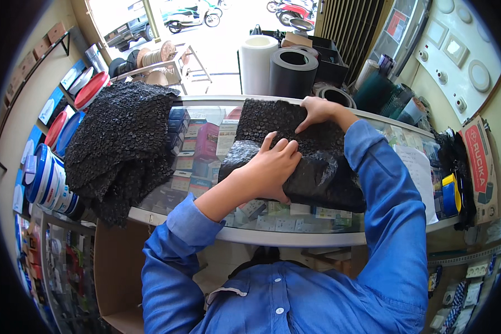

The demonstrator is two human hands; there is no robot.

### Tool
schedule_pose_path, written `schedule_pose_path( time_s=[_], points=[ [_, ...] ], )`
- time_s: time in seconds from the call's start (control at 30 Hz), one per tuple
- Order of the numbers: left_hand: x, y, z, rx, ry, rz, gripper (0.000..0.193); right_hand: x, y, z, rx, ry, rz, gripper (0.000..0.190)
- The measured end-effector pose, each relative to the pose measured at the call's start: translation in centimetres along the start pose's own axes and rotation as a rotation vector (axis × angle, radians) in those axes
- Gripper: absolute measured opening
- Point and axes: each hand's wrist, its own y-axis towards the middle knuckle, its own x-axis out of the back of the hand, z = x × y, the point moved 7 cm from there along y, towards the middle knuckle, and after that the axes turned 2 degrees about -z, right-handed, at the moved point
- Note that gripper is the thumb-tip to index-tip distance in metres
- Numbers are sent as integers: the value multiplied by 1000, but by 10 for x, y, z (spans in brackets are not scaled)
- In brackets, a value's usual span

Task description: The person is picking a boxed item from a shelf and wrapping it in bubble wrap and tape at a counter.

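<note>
A sheet of black bubble wrap (267, 119) lies across the glass counter in front of me, its near part folded over into a thick, shiny bundle (325, 179). My left hand (275, 167) grips this bundle from above, fingers spread over the fold and thumb down at its near side. At the far right edge of the wrap, my right hand (319, 112) holds the sheet, with its thumb on the bubbled surface and fingertips near the rim. Whether anything lies inside the bundle is hidden.
A stack of black bubble wrap (121, 142) hangs over the counter's left end. Boxed goods (208, 142) show through the glass counter top (179, 200). Paper (415, 175) and a yellow-and-blue tape dispenser (451, 194) lie right. Rolls of white (256, 62) and black sheeting (292, 77) stand beyond.
</note>
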Motion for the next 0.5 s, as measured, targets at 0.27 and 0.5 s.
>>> schedule_pose_path(
  time_s=[0.27,0.5],
  points=[
    [7,4,-3,-83,-15,-129,91,75,-57,55,448,92,-261,51],
    [8,-3,-7,-22,10,-111,88,68,-111,94,334,29,56,47]
  ],
)
